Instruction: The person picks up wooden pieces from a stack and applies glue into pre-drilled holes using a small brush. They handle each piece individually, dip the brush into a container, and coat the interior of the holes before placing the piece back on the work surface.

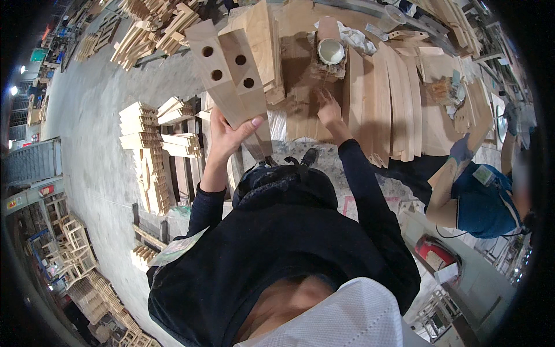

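My left hand (231,133) is closed round the lower part of two pale wooden boards (217,55) held side by side, its thumb across the front. Each board has a pair of dark round holes near its upper end. My right hand (329,111) reaches over the brown bench top (303,110), its fingers somewhat apart and slightly blurred; I see nothing held in them. Just beyond it a container of white paste (331,52) lies tipped on a stained block (338,70), its opening toward me.
Wooden boards stand in rows right of my right hand (376,104) and behind the held pair (263,46). Stacked wooden parts (141,150) stand on the left. At the right, a co-worker in a blue top (485,199) has a gloved hand (461,149) by the bench.
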`<action>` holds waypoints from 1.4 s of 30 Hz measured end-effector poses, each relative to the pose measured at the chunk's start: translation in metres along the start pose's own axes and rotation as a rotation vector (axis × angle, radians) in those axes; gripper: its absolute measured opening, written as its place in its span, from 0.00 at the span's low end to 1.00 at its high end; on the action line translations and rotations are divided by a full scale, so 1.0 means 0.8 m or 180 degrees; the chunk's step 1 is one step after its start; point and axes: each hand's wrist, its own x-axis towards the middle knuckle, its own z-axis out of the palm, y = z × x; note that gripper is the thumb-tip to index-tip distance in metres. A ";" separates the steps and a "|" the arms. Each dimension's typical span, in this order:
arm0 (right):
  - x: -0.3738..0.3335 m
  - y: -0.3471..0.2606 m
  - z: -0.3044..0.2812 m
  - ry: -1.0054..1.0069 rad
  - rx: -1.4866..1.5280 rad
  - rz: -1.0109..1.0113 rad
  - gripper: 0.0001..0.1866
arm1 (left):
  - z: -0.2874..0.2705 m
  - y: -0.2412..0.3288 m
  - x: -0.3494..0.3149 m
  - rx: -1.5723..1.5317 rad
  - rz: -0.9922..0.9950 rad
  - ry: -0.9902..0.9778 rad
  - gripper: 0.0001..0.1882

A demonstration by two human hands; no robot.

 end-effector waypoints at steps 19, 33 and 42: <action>-0.007 -0.039 -0.191 0.1338 0.3947 -0.0005 0.07 | 0.002 -0.013 0.006 -0.0204 -0.0589 -0.0110 0.33; 0.088 0.004 -0.156 0.1307 0.1329 0.0348 0.11 | 0.001 -0.012 -0.005 -0.0112 -0.0402 -0.0005 0.30; 0.089 0.032 -0.112 0.0868 0.4762 0.1165 0.10 | -0.002 -0.012 -0.001 0.0125 -0.0389 -0.0001 0.34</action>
